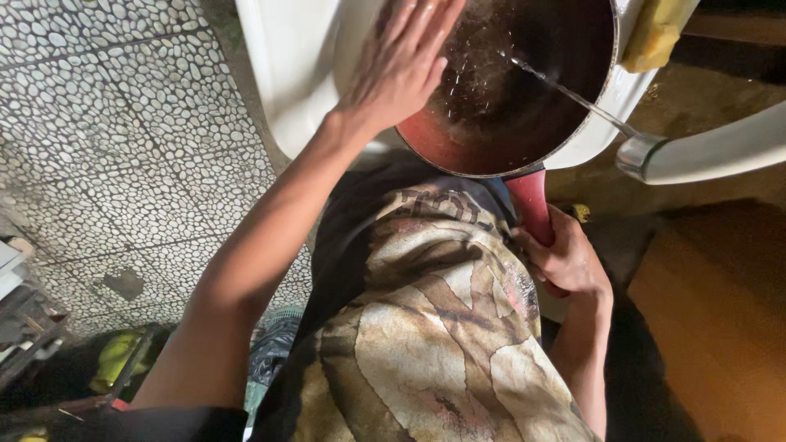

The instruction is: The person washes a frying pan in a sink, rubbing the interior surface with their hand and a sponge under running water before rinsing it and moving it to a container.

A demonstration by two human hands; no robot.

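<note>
A red pan (pixel 458 151) with a dark inside is held over a white sink (pixel 295 74). My right hand (pixel 565 258) grips its red handle (pixel 532 205) close to my body. My left hand (pixel 401 61) reaches flat into the pan at its left side, fingers together and spread over the wet inner surface. A thin stream of water (pixel 565 90) shoots from a white tap (pixel 704 151) at the right into the pan, and drops splash around my left hand.
A yellow sponge (pixel 655 33) lies on the sink's rim at the top right. The floor at the left is pebble-patterned tile (pixel 123 139). Dark clutter and a yellow-green object (pixel 115 360) sit at the bottom left. A brown surface (pixel 712 311) lies to the right.
</note>
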